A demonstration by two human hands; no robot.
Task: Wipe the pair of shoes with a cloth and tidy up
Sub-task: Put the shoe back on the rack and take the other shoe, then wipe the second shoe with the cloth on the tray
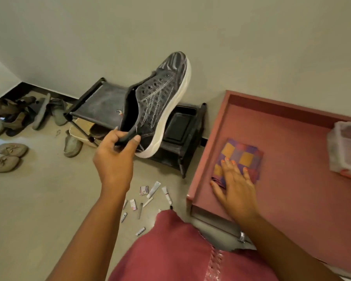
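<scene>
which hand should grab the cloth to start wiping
Right. The right hand already rests flat on the folded cloth on the pink tray, while the left hand holds the dark shoe up by its heel.

The shoe (158, 102) is showing dark matt cloth, dusty and streaked, over a smooth white rubbery sole. The checked cloth (244, 157) is looking soft and woven. The pink tabletop (292, 169) is appearing matt; the floor (39, 199) smooth.
</scene>
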